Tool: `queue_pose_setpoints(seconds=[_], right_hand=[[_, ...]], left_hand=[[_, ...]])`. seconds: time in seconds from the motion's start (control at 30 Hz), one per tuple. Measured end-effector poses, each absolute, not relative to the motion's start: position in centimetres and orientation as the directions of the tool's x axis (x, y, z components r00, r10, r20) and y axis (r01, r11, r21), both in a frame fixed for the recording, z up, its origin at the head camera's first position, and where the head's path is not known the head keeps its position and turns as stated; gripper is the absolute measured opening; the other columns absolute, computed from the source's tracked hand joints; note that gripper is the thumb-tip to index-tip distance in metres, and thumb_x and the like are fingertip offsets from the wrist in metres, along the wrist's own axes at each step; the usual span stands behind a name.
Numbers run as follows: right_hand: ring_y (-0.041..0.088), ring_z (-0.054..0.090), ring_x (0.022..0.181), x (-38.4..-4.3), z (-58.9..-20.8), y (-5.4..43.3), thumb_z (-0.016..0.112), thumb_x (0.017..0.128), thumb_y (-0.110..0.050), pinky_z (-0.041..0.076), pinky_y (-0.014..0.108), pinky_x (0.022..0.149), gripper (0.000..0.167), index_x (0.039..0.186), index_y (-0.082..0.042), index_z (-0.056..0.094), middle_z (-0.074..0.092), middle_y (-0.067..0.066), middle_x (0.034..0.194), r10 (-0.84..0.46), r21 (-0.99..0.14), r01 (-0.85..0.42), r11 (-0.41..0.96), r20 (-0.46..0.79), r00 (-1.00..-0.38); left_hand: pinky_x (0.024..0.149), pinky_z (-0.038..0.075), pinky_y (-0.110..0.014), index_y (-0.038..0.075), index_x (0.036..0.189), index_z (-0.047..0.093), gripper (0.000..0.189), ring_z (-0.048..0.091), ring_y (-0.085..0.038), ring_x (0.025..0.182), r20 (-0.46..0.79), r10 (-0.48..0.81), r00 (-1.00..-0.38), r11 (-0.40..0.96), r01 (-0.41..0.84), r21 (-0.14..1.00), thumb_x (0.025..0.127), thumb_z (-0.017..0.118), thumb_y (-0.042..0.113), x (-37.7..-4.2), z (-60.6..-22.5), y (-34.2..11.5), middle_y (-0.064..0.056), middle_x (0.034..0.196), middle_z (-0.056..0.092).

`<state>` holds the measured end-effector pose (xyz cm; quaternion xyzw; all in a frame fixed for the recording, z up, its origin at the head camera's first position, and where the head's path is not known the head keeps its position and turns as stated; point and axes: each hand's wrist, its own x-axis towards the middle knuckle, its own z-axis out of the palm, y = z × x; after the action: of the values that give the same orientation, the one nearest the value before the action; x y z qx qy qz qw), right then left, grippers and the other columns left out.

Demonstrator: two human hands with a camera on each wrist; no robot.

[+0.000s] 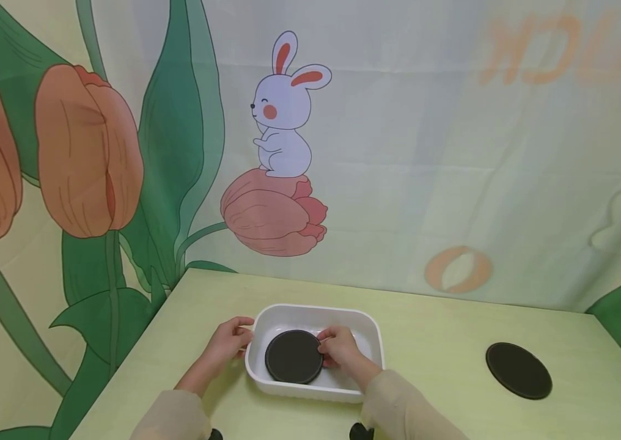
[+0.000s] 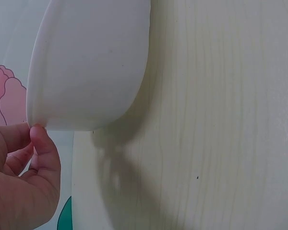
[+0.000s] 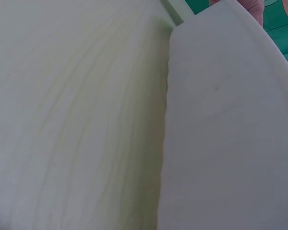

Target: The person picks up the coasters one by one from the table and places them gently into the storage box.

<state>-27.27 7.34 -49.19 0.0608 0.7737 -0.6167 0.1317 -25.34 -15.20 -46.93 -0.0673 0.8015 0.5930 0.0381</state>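
A white rectangular basin (image 1: 305,390) with rounded corners stands on the table. In it lies a flat black round disc (image 1: 293,357), perhaps a coaster. My right hand (image 1: 340,349) reaches over the basin's right part and pinches the disc's right edge between thumb and fingers. At the left end, my left hand (image 1: 225,341) holds the basin's rim. The left wrist view shows the thumb and a finger of that hand (image 2: 26,177) meeting at the rim of the basin (image 2: 91,62). In the right wrist view the basin's outer wall (image 3: 225,124) hides the disc and most of the right hand.
A second black disc (image 1: 518,370) lies on the pale wooden table (image 1: 437,366), well right of the basin. Behind the table hangs a curtain (image 1: 398,153) printed with tulips and a rabbit. Two small dark objects show at the bottom edge, near the sleeves.
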Motion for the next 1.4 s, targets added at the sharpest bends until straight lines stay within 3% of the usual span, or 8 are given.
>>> queue_pose_setpoints(seconds=[0.37, 0.57, 0.87, 1.07, 1.23, 1.4], right_hand=[[0.01, 0.045, 0.047, -27.0, -48.6, 7.4, 0.047, 0.066, 0.012, 0.043, 0.021, 0.042, 0.03, 0.095, 0.009, 0.056, 0.046, 0.001, 0.058, -0.042, -0.94, 0.244, 0.238, -0.261, -0.965], [0.01, 0.045, 0.055, -26.5, -47.0, 8.7, 0.047, 0.07, 0.011, 0.046, 0.023, 0.047, 0.029, 0.097, 0.011, 0.055, 0.046, 0.001, 0.061, -0.122, -0.939, 0.177, 0.296, -0.22, -0.968], [0.015, 0.051, 0.063, -25.9, -42.2, 13.1, 0.055, 0.074, 0.005, 0.047, 0.026, 0.055, 0.028, 0.102, 0.003, 0.054, 0.052, 0.003, 0.074, -0.423, -0.923, 0.157, 0.35, -0.305, -0.853], [0.017, 0.055, 0.069, -26.2, -40.2, 16.9, 0.058, 0.077, 0.0, 0.048, 0.029, 0.059, 0.031, 0.107, 0.0, 0.053, 0.055, 0.005, 0.083, -0.539, -0.919, 0.127, 0.374, -0.327, -0.776], [0.018, 0.056, 0.073, -26.7, -39.5, 20.4, 0.06, 0.078, -0.005, 0.049, 0.031, 0.063, 0.034, 0.111, -0.001, 0.051, 0.057, 0.005, 0.09, -0.552, -0.916, 0.124, 0.382, -0.333, -0.765], [0.018, 0.056, 0.078, -27.4, -39.4, 24.5, 0.061, 0.08, -0.011, 0.049, 0.033, 0.069, 0.039, 0.115, -0.002, 0.048, 0.058, 0.006, 0.095, -0.524, -0.923, 0.099, 0.371, -0.296, -0.799]], left_hand=[[0.055, 0.044, -0.026, -0.002, 0.113, 0.051, 0.028, 0.055, -0.014, 0.065, -0.137, -0.061, -0.989, 0.298, -0.149, 0.943, 0.085, 0.051, 0.002, -25.2, -46.8, -15.2, -0.016, 0.088, 0.056], [0.054, 0.043, -0.025, -0.002, 0.113, 0.051, 0.028, 0.055, -0.014, 0.065, -0.148, -0.061, -0.987, 0.293, -0.16, 0.943, 0.085, 0.051, 0.001, -25.1, -46.7, -15.0, -0.014, 0.087, 0.055], [0.055, 0.043, -0.025, -0.002, 0.114, 0.05, 0.029, 0.056, -0.015, 0.068, -0.154, -0.063, -0.986, 0.312, -0.166, 0.936, 0.086, 0.05, 0.002, -25.0, -46.4, -15.0, -0.014, 0.088, 0.055], [0.055, 0.044, -0.026, -0.003, 0.114, 0.05, 0.029, 0.056, -0.016, 0.068, -0.149, -0.063, -0.987, 0.318, -0.162, 0.934, 0.085, 0.051, 0.002, -25.0, -46.5, -15.1, -0.013, 0.086, 0.055], [0.056, 0.044, -0.026, -0.003, 0.114, 0.05, 0.029, 0.055, -0.016, 0.068, -0.15, -0.064, -0.987, 0.321, -0.162, 0.933, 0.085, 0.051, 0.001, -25.0, -46.5, -15.1, -0.013, 0.086, 0.054], [0.055, 0.044, -0.025, -0.002, 0.114, 0.05, 0.029, 0.055, -0.016, 0.068, -0.149, -0.064, -0.987, 0.332, -0.161, 0.929, 0.086, 0.051, 0.002, -25.0, -46.4, -15.0, -0.012, 0.086, 0.054]])
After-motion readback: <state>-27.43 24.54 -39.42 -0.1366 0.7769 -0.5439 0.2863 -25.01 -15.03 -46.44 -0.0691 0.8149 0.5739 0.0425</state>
